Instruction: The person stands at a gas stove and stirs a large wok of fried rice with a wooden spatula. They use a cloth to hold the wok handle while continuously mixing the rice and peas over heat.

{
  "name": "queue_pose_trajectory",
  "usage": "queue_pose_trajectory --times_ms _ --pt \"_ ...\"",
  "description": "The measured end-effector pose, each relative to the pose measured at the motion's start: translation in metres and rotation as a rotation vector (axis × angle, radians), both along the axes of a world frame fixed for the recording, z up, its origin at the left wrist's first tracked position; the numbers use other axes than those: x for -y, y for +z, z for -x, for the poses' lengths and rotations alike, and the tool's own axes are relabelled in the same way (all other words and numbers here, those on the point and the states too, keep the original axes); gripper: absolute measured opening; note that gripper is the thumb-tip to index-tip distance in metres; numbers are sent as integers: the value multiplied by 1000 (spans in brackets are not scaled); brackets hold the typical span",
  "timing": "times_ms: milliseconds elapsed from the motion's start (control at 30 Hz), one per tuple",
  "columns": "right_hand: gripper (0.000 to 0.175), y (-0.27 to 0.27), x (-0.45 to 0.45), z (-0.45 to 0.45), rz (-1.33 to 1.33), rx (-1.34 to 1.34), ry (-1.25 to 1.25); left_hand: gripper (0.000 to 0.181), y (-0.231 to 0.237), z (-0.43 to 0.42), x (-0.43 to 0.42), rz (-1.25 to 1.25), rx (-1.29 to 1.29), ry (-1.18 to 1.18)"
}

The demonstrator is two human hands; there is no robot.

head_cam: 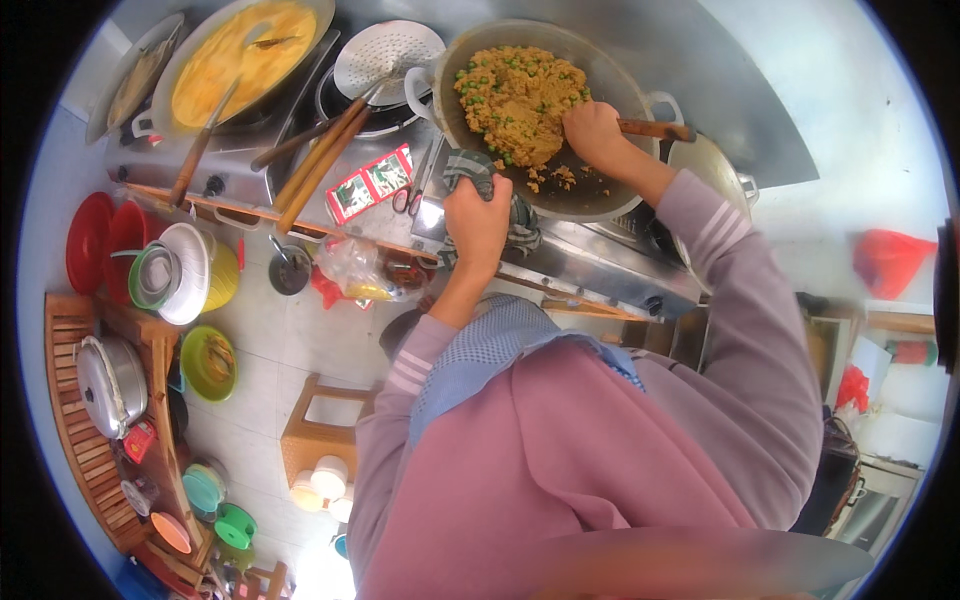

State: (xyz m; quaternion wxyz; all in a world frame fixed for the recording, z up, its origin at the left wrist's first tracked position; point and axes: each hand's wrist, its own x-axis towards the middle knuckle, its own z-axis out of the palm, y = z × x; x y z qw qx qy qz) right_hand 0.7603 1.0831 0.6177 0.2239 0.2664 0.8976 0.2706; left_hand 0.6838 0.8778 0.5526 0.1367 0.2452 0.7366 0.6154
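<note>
My left hand (478, 221) grips a dark patterned cloth (466, 165) against the near left rim of a big metal wok (619, 187). Inside the wok lies a thick brownish-orange mass of food (536, 97) dotted with green peas. Crumbs of it are scattered over the bare metal on the near side. My right hand (596, 135), over the wok's right half, is closed around a utensil with a wooden handle (660, 130). The butt of that handle sticks out to the right past the rim; the utensil's working end is not visible.
On the left, a second pan holds yellow-orange liquid (217, 60) and a wooden-handled ladle (193, 161). Between the pans are a perforated skimmer (390, 56), scissors (407, 199) and red-and-white packets (371, 184). A plastic stool (319, 435) stands behind; basins (210, 364) are on the floor.
</note>
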Motion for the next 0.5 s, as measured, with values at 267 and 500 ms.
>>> queue_pose_trajectory --times_ms 267,500 --pt "11 -24 6 -36 19 -695 -281 29 1 -2 0 -19 9 3" --pt "25 7 84 -70 185 -1077 -316 30 -2 -1 0 -37 7 -21"
